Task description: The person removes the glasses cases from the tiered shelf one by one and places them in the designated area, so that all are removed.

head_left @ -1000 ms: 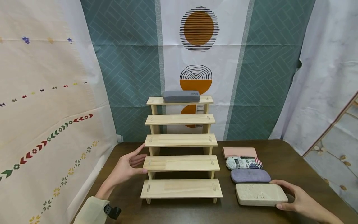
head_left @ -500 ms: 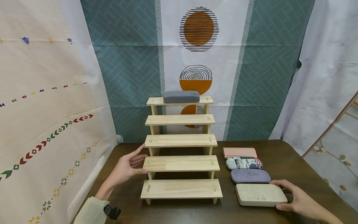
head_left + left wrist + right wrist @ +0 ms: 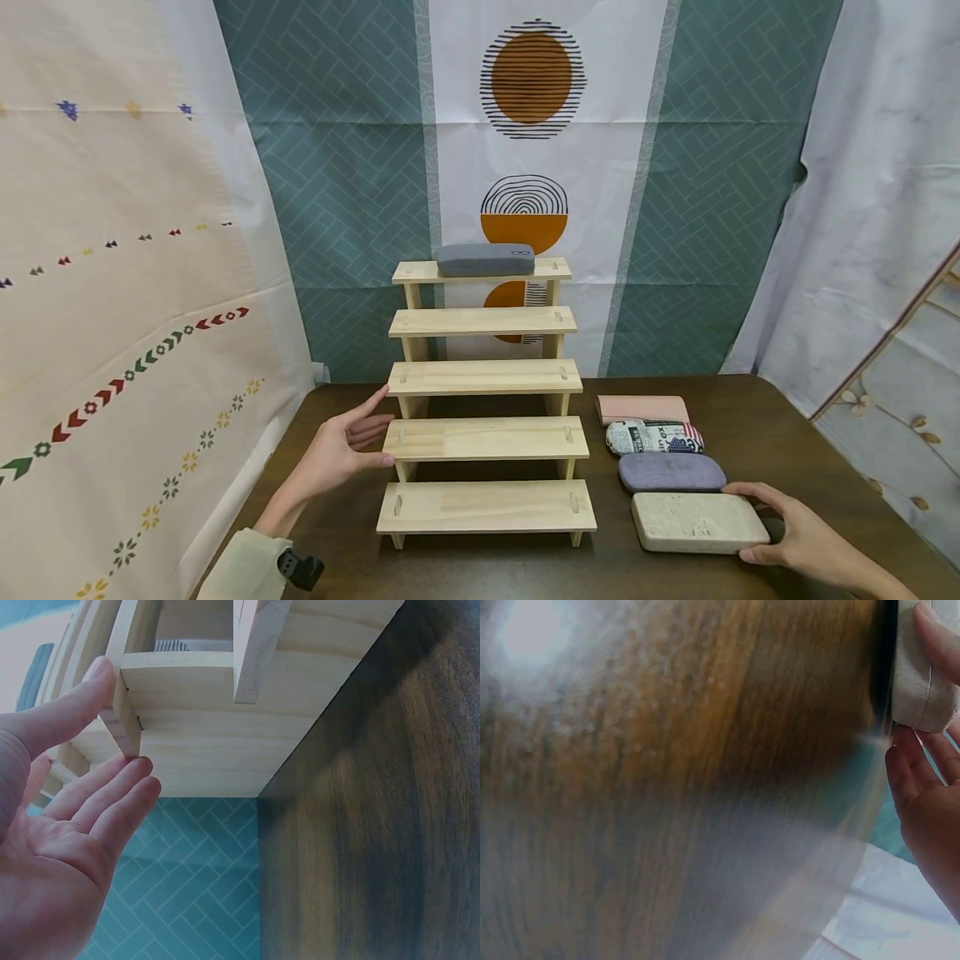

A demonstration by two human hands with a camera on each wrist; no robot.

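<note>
A five-step wooden display rack (image 3: 486,506) stands mid-table in the head view. At its left side is my left hand (image 3: 335,450), thumb on the front of the second step from the bottom, index fingertip reaching the step above. The left wrist view shows thumb and fingertips either side of a plank end (image 3: 120,724). My right hand (image 3: 795,533) grips the right end of a cream glasses case (image 3: 697,522), thumb on its near side and fingers at the back. In the right wrist view that case (image 3: 922,690) sits between thumb and fingers.
A grey glasses case (image 3: 486,260) lies on the top step. Behind the cream case are a purple case (image 3: 671,472), a printed case (image 3: 655,437) and a pink case (image 3: 642,408), in a row on the dark wooden table (image 3: 757,433). Patterned cloths hang around the table.
</note>
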